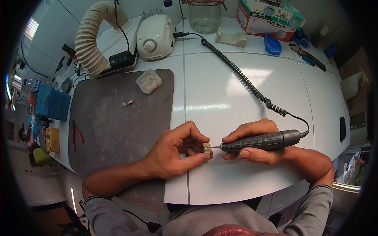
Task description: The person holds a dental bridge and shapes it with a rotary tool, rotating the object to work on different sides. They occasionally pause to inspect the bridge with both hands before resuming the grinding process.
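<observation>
Between the thumb and fingers of my left hand (177,149) is a small cream-coloured piece shaped like a row of teeth (206,148). My right hand (260,143) is wrapped round a black rotary handpiece (264,141), which lies level and points left. Its thin metal bit (215,147) reaches the tooth piece; the exact contact is too small to tell. A coiled black cord (244,78) runs from the back of the handpiece up to a white control unit (155,37).
A dark mat (118,129) bears an open tub of cream pieces (149,82), two loose pieces (128,103) and red pliers (77,135). Behind are a ribbed hose (88,39), a glass jar (204,17), mask boxes (267,21) and a blue tray (272,44). Blue bins (53,102) stand left.
</observation>
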Demonstrator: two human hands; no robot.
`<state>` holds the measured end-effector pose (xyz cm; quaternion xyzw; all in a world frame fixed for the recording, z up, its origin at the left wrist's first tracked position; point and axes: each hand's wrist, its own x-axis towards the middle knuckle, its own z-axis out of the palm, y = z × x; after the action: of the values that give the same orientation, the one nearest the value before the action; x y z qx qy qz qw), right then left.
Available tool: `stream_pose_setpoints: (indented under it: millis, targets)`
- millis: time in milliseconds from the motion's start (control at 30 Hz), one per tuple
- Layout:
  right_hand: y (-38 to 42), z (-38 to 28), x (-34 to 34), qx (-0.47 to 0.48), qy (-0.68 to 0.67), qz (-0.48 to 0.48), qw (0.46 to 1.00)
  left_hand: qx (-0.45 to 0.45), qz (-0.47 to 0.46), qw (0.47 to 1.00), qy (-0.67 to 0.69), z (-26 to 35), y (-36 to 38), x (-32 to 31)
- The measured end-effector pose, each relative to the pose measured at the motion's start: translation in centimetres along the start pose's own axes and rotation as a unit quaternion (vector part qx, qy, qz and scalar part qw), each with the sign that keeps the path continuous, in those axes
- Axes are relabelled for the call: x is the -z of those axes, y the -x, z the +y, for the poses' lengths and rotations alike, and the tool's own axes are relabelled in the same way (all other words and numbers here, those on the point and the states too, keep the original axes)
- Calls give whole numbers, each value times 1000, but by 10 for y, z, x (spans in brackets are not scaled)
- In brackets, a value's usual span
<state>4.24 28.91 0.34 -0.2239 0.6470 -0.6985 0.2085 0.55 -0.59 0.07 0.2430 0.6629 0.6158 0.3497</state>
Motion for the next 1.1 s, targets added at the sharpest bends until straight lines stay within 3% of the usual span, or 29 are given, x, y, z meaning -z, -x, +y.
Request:
stream_pose_setpoints:
  millis: [1100]
  targets:
    - [-5, 1, -2, 48, 90, -5, 995, 31, 0, 999, -25, 9, 0, 0]
